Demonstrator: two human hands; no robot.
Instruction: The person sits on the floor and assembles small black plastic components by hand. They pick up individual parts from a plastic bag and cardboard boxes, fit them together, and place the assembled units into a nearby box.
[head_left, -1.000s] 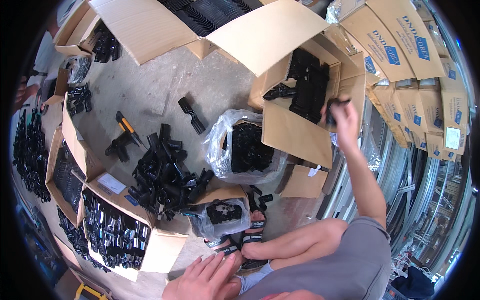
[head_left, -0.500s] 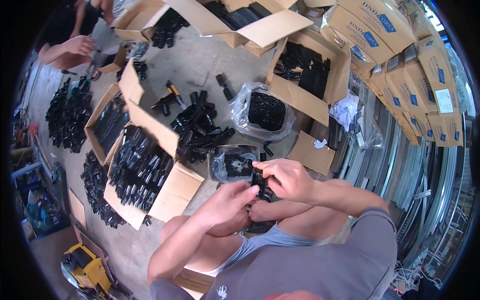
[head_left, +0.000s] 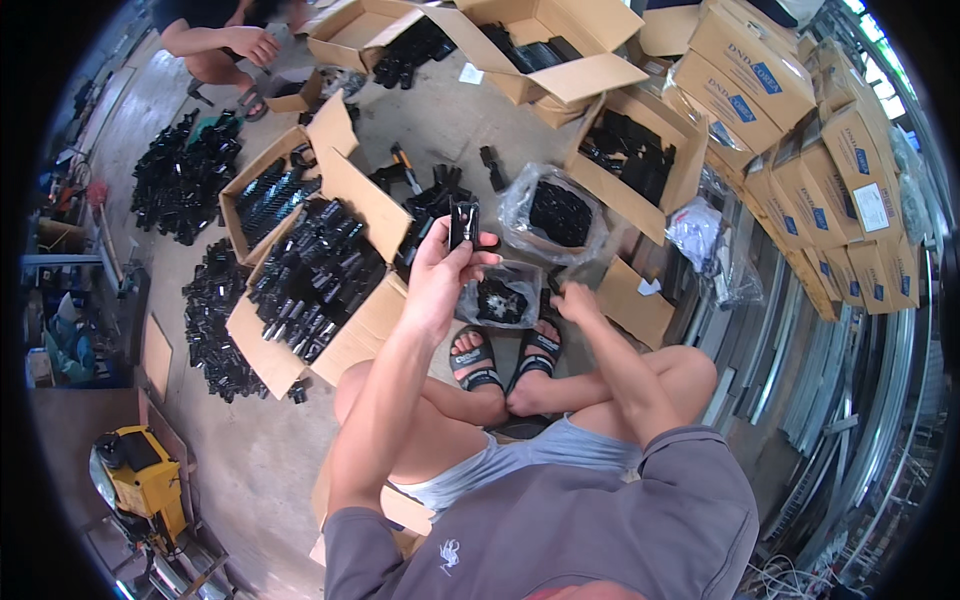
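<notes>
A small black plastic part is now lifted up in the left hand, fingers pinched around its lower end, above the floor in front of the sandalled feet. Half a second ago both hands worked together at this spot; the right hand has since dropped away to a small clear bag of black pieces, fingers curled at the bag's right edge, so a further piece seems wanted. An open carton of black parts lies left.
</notes>
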